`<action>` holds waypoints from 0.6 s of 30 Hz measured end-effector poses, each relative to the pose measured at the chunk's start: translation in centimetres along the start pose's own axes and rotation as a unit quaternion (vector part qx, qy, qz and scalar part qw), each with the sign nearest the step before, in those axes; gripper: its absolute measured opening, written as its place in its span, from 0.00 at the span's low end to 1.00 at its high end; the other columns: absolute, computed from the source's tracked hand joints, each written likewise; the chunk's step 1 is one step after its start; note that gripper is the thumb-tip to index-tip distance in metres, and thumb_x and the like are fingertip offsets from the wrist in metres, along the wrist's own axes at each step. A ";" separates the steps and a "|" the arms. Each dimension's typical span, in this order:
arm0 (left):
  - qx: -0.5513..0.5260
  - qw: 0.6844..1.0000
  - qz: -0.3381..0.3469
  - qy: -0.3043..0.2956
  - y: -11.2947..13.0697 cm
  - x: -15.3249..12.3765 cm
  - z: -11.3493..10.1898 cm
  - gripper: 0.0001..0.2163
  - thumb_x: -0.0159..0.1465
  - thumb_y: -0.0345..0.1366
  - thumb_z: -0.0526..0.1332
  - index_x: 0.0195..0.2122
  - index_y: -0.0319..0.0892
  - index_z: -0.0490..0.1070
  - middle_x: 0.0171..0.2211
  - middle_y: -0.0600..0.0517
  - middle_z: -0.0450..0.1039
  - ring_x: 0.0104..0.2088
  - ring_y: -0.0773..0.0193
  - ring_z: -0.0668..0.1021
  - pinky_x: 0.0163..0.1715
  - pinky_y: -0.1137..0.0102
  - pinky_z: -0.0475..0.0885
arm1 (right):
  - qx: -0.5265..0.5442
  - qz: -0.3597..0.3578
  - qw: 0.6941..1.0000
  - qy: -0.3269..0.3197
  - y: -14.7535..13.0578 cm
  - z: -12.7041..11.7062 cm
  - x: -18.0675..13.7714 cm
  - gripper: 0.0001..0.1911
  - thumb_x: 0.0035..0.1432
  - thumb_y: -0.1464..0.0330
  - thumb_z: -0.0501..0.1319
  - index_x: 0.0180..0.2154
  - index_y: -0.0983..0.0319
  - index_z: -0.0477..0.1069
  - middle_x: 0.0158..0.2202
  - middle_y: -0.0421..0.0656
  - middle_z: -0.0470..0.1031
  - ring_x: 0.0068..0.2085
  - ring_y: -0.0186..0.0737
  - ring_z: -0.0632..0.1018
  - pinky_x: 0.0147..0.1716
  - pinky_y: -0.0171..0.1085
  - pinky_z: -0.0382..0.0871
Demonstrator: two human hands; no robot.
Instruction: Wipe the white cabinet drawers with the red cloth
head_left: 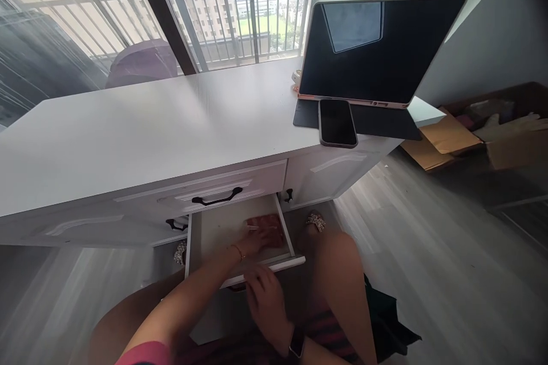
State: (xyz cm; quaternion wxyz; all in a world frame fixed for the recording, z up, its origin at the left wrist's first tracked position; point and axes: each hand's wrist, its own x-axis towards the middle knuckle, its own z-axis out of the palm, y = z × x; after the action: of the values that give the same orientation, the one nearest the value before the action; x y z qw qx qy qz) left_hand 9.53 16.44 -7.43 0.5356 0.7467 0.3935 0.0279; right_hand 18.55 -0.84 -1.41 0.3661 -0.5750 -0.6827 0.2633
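Note:
A white drawer (222, 225) is pulled out of the cabinet below my view, with a dark red, flat pouch or packet (276, 228) in its right part. My left hand (256, 241), with a thin bracelet at the wrist, reaches into the drawer. Its fingers lie stretched over the packet, and the fingertips are partly blurred. At the drawer's front edge is my right hand (266, 299), a dark watch on its wrist. Those fingers are loosely bent, apart from one another, at the top of the drawer front; whether they touch it I cannot tell.
On the white cabinet top (141, 137) stand a tablet (377, 51) on a dark folding cover and a phone (337, 122) at the front edge. A closed drawer with a black handle (217, 198) is above. An open cardboard box (509, 137) sits right.

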 end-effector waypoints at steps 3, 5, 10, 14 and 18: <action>0.044 0.999 0.018 -0.018 -0.5 0.8 -0.8 0.15 0.58 0.37 0.64 0.47 0.52 0.79 0.66 0.50 0.66 0.70 0.47 0.58 0.69 0.52 0.46 | -0.026 0.030 0.999 -0.029 -0.2 0.0 0.2 0.20 0.63 0.76 0.53 0.54 0.57 0.68 0.54 0.50 0.75 0.58 0.53 0.73 0.54 0.56 0.72; 0.098 0.994 0.027 -0.027 -0.6 1.6 -1.6 0.21 0.57 0.30 0.62 0.53 0.52 0.76 0.69 0.49 0.61 0.71 0.45 0.56 0.69 0.48 0.45 | -0.023 0.037 0.998 -0.039 -0.4 0.0 0.3 0.19 0.63 0.75 0.54 0.53 0.57 0.68 0.52 0.49 0.75 0.55 0.54 0.74 0.52 0.56 0.72; 0.264 0.960 0.029 -0.090 -0.2 4.0 -4.6 0.32 0.60 0.26 0.57 0.66 0.49 0.61 0.73 0.46 0.49 0.72 0.45 0.51 0.67 0.43 0.51 | -0.013 0.000 1.000 0.006 -0.8 -0.3 0.7 0.18 0.60 0.78 0.56 0.50 0.58 0.66 0.47 0.48 0.76 0.49 0.49 0.76 0.47 0.50 0.75; 0.306 0.949 -0.015 -0.077 -0.8 6.1 -6.9 0.32 0.62 0.27 0.55 0.68 0.47 0.58 0.73 0.44 0.50 0.71 0.42 0.55 0.66 0.43 0.54 | -0.011 -0.014 0.999 0.030 -0.9 -0.5 1.1 0.18 0.58 0.80 0.56 0.49 0.59 0.65 0.45 0.47 0.76 0.46 0.48 0.76 0.45 0.47 0.76; 0.257 0.965 -0.020 -0.044 -1.6 7.5 -8.9 0.36 0.58 0.22 0.53 0.69 0.46 0.56 0.68 0.46 0.63 0.64 0.49 0.67 0.61 0.56 0.64 | -0.015 -0.026 0.999 0.038 -0.7 -0.3 1.2 0.17 0.59 0.79 0.56 0.49 0.60 0.65 0.44 0.47 0.76 0.47 0.48 0.76 0.45 0.47 0.76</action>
State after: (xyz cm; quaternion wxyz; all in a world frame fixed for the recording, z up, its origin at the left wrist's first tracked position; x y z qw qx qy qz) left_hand 9.65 28.19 -7.83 0.3429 0.8518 0.3781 -0.1175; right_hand 18.32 0.14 -0.41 0.3900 -0.5721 -0.6868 0.2213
